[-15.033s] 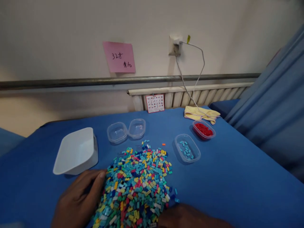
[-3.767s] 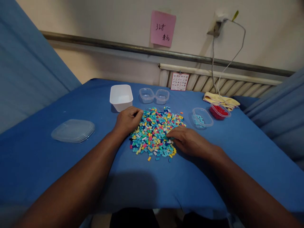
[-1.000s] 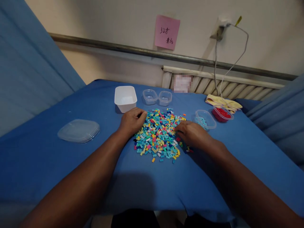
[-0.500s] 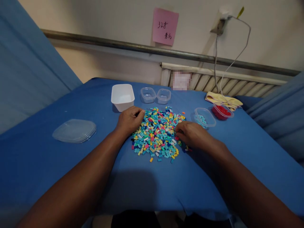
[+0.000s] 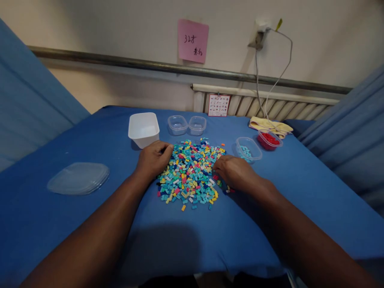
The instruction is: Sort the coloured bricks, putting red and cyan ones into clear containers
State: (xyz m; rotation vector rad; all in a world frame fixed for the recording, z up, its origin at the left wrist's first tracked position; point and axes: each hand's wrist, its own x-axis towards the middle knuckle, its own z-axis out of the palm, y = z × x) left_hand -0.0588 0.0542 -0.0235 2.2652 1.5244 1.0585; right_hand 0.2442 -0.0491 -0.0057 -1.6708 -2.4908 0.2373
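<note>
Small plastic bricks (image 5: 190, 172), one heap, mixed: light blue, yellow, pink, white, green, dark blue. Spread on the blue tabletop (image 5: 300, 192), between my two hands.

My left hand (image 5: 153, 159): at the heap's left edge, fingers curled, thumb along the bricks; whether they grip one I cannot tell.

My right hand (image 5: 235, 171): at the heap's right edge, fingers bent with the tips down by the bricks; whether one is pinched there I cannot tell. A few loose bricks (image 5: 219, 183), red and green among them, lie just below it, partly in its shadow.

Strays: one orange brick (image 5: 223, 145) beyond the heap; one yellow brick (image 5: 183, 208) on the near side.

White bin (image 5: 145, 141): upright, just beyond my left hand.

Clear tubs, two, side by side behind the heap: left tub (image 5: 178, 131), right tub (image 5: 197, 130).

Clear tub of light blue bricks (image 5: 254, 150): beyond my right hand.

Tub of red pieces (image 5: 277, 145): just beside it, farther back.

Yellow cloth (image 5: 268, 125): folded, behind the red pieces.

Clear lids (image 5: 78, 179): stacked flat, left of my left forearm.

Pink note (image 5: 193, 41): on the wall, handwritten.
</note>
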